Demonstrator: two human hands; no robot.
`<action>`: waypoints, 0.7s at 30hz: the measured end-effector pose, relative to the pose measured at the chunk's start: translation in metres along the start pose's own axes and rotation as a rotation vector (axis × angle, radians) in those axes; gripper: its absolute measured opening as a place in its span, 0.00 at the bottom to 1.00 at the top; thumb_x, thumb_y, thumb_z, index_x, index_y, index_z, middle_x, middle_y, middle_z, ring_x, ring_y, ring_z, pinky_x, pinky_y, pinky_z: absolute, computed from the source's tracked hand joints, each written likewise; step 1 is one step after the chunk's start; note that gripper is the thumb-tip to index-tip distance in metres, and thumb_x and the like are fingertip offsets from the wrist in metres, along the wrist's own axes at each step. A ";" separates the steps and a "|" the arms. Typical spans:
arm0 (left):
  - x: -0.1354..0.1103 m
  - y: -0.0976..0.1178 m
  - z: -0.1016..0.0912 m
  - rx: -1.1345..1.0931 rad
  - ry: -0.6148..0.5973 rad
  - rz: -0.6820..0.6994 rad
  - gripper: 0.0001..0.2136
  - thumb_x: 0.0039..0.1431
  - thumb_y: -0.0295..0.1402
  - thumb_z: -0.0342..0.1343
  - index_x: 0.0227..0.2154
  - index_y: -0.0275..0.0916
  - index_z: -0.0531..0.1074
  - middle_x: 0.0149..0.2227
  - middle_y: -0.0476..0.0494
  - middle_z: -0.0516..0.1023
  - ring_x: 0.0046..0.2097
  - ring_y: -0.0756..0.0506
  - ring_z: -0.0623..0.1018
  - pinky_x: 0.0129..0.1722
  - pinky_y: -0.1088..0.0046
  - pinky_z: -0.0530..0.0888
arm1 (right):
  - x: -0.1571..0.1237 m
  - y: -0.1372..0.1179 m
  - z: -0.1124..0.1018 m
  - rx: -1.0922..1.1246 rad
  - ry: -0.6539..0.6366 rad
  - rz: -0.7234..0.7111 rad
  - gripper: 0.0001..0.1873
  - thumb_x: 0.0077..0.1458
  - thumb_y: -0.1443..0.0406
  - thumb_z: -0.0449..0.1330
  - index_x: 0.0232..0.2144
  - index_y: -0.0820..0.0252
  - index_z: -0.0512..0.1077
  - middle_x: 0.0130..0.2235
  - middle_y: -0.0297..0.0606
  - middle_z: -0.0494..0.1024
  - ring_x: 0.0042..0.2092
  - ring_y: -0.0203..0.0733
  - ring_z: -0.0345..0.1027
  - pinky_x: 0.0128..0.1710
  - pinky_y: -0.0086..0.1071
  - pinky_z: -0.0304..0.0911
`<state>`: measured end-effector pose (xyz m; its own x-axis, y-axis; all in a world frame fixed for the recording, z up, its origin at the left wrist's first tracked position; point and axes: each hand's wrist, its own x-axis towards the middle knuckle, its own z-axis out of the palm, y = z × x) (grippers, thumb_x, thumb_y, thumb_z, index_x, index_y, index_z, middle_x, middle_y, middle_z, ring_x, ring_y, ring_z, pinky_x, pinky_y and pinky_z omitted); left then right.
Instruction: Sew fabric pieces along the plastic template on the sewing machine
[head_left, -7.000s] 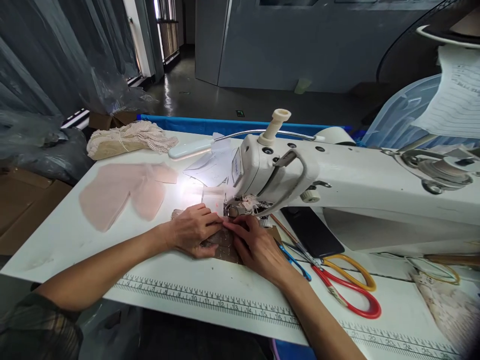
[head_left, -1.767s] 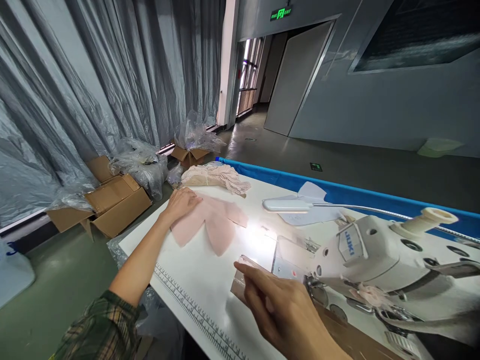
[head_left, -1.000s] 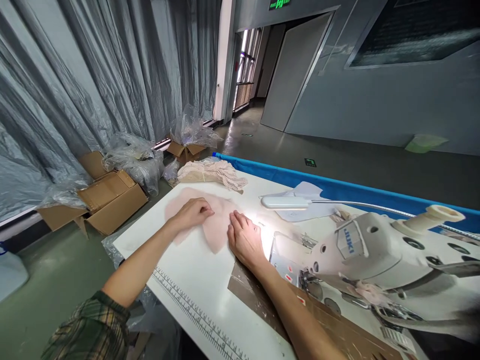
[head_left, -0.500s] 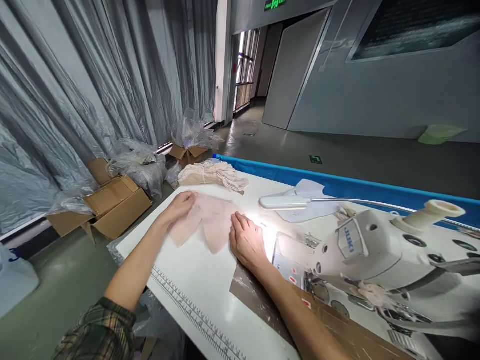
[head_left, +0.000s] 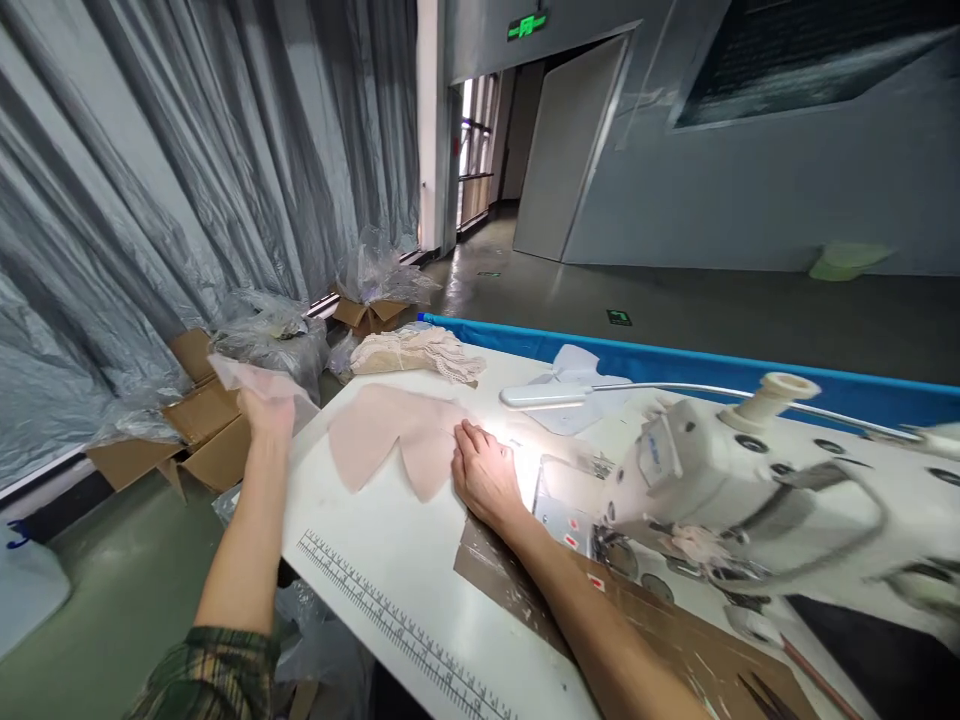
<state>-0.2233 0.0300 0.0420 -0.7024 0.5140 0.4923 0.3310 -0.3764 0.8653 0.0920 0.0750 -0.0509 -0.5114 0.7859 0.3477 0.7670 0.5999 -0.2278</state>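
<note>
Past the table's left edge, my left hand (head_left: 264, 408) is closed on a sheer pale pink fabric piece (head_left: 247, 376) that sticks up and drapes over it. Another pale pink fabric panel (head_left: 375, 430), with a V-shaped notch in its near edge, lies flat on the white table (head_left: 360, 530). My right hand (head_left: 486, 475) rests palm down at that panel's right end, its fingers lightly bent and lying on the cloth. Just right of it is the metal plate (head_left: 559, 515) of a white sewing machine (head_left: 697, 480). A lamp lights this spot.
A tied bundle of lacy beige cloth (head_left: 416, 352) sits at the table's far edge. Behind the lamp (head_left: 544, 395) are white pieces (head_left: 577, 370). A ruler scale (head_left: 390, 625) runs along the near edge; dark scissors or tweezers (head_left: 765, 695) lie lower right. Cardboard boxes (head_left: 217, 440) stand left.
My left hand has moved left, off the table, lifting a sheer pink piece away from the panel. My right hand has stayed on the cloth. The view has turned slightly right.
</note>
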 end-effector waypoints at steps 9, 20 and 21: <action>-0.109 0.074 0.007 0.220 -0.568 0.714 0.07 0.54 0.38 0.60 0.22 0.49 0.77 0.19 0.53 0.76 0.24 0.46 0.73 0.29 0.69 0.70 | -0.003 -0.008 -0.012 0.100 -0.009 0.040 0.24 0.60 0.69 0.50 0.58 0.67 0.67 0.61 0.51 0.67 0.61 0.55 0.59 0.55 0.48 0.62; -0.197 0.090 0.089 0.288 -1.460 0.115 0.16 0.65 0.44 0.48 0.28 0.40 0.73 0.16 0.53 0.72 0.20 0.50 0.73 0.24 0.77 0.65 | -0.096 -0.005 -0.095 1.105 -0.337 0.054 0.27 0.66 0.49 0.46 0.57 0.58 0.68 0.50 0.46 0.76 0.53 0.47 0.70 0.51 0.43 0.67; -0.196 0.088 0.100 0.288 -1.490 0.123 0.16 0.64 0.44 0.49 0.29 0.40 0.73 0.18 0.52 0.73 0.21 0.49 0.73 0.24 0.77 0.64 | -0.108 -0.002 -0.101 1.137 -0.333 0.066 0.25 0.61 0.49 0.55 0.54 0.58 0.71 0.48 0.45 0.77 0.51 0.47 0.71 0.50 0.42 0.68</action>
<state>0.0060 -0.0268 0.0308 0.5358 0.8428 0.0514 0.5697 -0.4058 0.7147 0.1847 -0.0265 0.0038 -0.6884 0.7198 0.0893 0.0972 0.2135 -0.9721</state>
